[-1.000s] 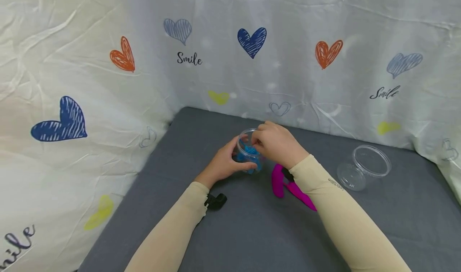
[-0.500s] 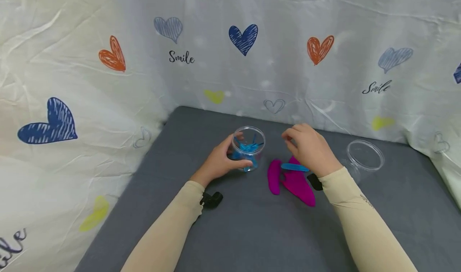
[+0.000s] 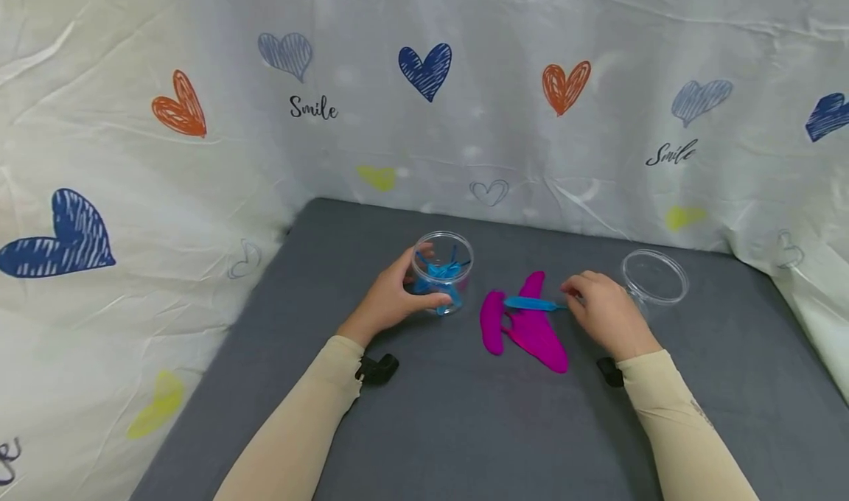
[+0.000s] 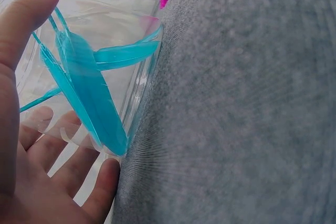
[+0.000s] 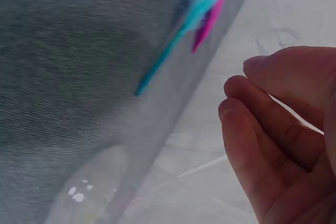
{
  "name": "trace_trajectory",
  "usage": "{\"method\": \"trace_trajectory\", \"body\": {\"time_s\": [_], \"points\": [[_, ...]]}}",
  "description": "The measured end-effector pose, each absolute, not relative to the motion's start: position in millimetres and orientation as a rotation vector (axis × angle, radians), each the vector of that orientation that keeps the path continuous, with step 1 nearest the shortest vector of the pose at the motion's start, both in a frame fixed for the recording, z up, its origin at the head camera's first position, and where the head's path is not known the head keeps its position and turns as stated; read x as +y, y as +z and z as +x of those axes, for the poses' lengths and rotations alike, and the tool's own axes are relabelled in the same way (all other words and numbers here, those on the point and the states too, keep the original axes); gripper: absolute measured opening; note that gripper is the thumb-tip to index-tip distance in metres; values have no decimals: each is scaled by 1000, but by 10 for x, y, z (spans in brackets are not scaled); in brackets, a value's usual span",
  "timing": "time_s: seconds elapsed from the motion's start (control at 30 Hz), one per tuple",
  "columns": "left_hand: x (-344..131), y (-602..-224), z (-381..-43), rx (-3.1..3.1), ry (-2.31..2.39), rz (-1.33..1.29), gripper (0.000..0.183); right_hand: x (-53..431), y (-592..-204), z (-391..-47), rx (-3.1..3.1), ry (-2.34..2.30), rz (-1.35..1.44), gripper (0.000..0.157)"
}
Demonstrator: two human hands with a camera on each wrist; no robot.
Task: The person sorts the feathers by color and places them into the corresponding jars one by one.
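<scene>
My left hand (image 3: 391, 295) grips a clear plastic jar (image 4: 139, 95), thumb on the near side and fingers round the far side. Several blue feathers (image 3: 443, 271) stand and lean inside it. On the table, to the right of this jar, one blue feather (image 3: 530, 304) lies across magenta feathers (image 3: 536, 331). My right hand (image 3: 606, 311) hovers just right of the blue feather's quill end. In the right wrist view, its thumb and fingertips (image 5: 236, 116) are loosely bent near one another with nothing between them, apart from the quill.
A second clear plastic container (image 3: 655, 276) stands at the right, behind my right hand, which partly hides it. Grey cloth covers the table (image 3: 477, 427). A white curtain (image 3: 504, 118) printed with hearts borders the back and left sides.
My right hand has come out of the jar and moved right. A blue feather now lies on the magenta ones, and the hand has let go of it. The left hand keeps holding the jar.
</scene>
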State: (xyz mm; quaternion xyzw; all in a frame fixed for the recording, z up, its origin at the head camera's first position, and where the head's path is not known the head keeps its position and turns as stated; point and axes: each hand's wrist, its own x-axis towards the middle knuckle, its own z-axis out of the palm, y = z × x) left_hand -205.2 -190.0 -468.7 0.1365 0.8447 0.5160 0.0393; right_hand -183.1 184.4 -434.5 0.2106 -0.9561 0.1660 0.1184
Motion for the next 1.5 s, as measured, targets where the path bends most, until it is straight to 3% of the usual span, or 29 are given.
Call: {"method": "trace_trajectory", "body": {"time_s": [0.87,1.5], "points": [[-1929,-4755,-2067,2624,1540,419,93,1830,-4584,-1792,-2845,435,592,13],[-1908,-4741,-2075,2630,1551,450,93,1858,-4671,-1733,-2837,446,538,5]]}}
